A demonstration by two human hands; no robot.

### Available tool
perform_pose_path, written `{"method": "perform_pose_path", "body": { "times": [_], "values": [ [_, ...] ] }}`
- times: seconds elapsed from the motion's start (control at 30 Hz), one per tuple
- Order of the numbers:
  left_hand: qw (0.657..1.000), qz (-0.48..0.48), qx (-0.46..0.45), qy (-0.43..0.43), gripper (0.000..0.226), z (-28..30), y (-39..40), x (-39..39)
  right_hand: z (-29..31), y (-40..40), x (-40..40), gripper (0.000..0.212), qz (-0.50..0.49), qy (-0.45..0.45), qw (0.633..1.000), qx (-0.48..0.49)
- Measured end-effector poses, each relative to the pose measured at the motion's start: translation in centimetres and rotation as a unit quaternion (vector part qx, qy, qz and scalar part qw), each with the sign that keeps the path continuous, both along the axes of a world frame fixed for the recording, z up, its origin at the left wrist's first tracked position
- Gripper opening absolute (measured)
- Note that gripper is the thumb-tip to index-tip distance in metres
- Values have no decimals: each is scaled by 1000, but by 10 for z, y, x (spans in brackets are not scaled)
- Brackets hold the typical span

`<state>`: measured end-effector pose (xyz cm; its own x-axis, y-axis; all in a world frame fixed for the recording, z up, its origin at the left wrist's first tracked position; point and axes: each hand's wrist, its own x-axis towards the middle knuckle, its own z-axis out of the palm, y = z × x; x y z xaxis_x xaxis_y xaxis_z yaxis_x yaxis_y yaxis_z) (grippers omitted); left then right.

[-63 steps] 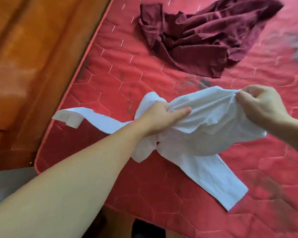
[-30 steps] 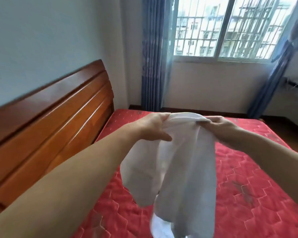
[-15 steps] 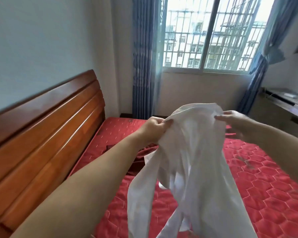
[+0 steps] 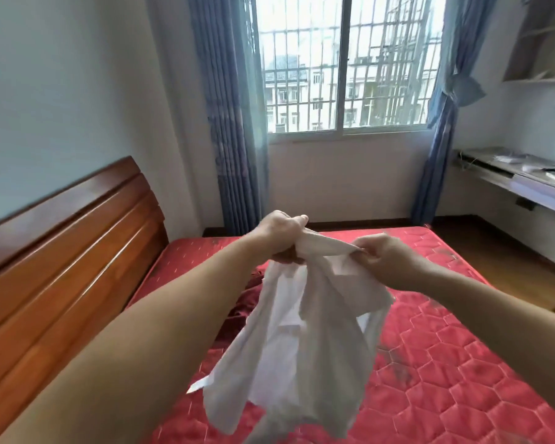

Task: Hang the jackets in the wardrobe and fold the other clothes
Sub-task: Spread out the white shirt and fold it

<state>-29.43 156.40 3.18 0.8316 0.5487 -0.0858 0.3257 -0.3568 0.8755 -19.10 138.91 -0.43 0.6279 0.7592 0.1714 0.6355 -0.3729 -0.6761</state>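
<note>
A white garment (image 4: 305, 341) hangs in the air above the red quilted mattress (image 4: 455, 363). My left hand (image 4: 281, 235) grips a bunched part of its top edge in a fist. My right hand (image 4: 382, 257) pinches the cloth a short way to the right, and a band of fabric is stretched between the two hands. The rest of the garment droops loosely below them. A dark red garment (image 4: 247, 299) lies crumpled on the mattress behind the white one, mostly hidden by it and by my left forearm.
A wooden headboard (image 4: 61, 251) runs along the left side of the bed. Blue curtains (image 4: 231, 123) frame a barred window (image 4: 343, 65) at the far wall. A wall-mounted desk (image 4: 519, 181) with papers sits at the right, above wooden floor (image 4: 507, 261).
The garment was lifted off the mattress into the air. Since half a second ago my hands have come closer together and my left hand has bunched the top edge into a fist.
</note>
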Motion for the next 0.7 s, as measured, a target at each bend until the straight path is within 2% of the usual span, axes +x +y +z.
{"method": "perform_pose_path", "body": {
  "times": [0.07, 0.13, 0.23, 0.3, 0.37, 0.43, 0.5, 0.53, 0.6, 0.67, 0.7],
  "values": [
    [999, 5, -30, -17, 39, 7, -15, 18, 0, -14, 23, 21, -23, -60, 998, -5],
    [997, 3, -61, -43, 38, 12, -28, 37, -4, -22, 42, 28, -25, -50, 998, -9],
    [993, 18, -90, -76, 39, 18, -39, 60, -9, -28, 61, 37, -15, 102, 993, 52],
    [990, 33, -101, -94, 36, 18, -37, 73, -4, -29, 72, 35, -32, 152, 982, 109],
    [988, 40, -107, -104, 32, 13, -31, 87, 5, -28, 84, 35, -34, 136, 982, 128],
    [987, 26, -122, -104, 33, 5, -23, 102, 14, -26, 95, 41, -45, 79, 988, 124],
    [979, -40, -177, -95, 41, -2, -19, 114, 22, -23, 108, 46, -80, 45, 988, 124],
    [974, -91, -192, -82, 43, -6, -19, 121, 25, -21, 114, 46, -103, 59, 984, 131],
    [964, -201, -160, -66, 40, -15, -24, 133, 26, -18, 130, 40, -160, 142, 962, 168],
    [949, -281, -109, -88, 35, -29, -34, 149, 27, -15, 145, 34, -229, 239, 919, 216],
    [944, -298, -94, -107, 42, -37, -41, 157, 27, -14, 152, 30, -260, 281, 893, 236]
  ]
}}
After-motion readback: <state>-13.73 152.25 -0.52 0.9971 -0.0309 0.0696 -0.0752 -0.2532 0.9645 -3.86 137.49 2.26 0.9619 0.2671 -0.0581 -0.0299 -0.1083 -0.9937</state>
